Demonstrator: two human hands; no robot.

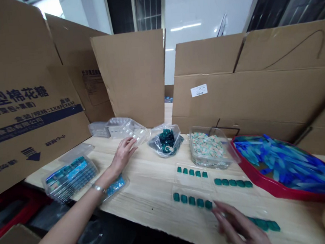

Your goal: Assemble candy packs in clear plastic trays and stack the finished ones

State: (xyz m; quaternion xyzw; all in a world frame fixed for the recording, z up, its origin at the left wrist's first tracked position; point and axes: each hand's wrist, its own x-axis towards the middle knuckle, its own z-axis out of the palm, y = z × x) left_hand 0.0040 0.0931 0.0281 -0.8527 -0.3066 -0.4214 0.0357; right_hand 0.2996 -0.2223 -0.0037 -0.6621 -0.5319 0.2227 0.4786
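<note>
Loosely, the left hand (122, 154) lies open, its fingertips (134, 145) against a clear plastic blister tray (126, 129). The right hand (239, 223), fingers curved, may or may not pinch anything, beside small teal cubes (192, 200) in a clear plastic tray (191, 190) on a pale wooden tabletop (146, 191).

Bare left hand (124, 154) and right hand (240, 225), slim fingers, left forearm (71, 217) uncovered to the frame edge. Thin silver metal band (98, 187) on left wrist, bracelet or watch, too small to tell which.
</note>
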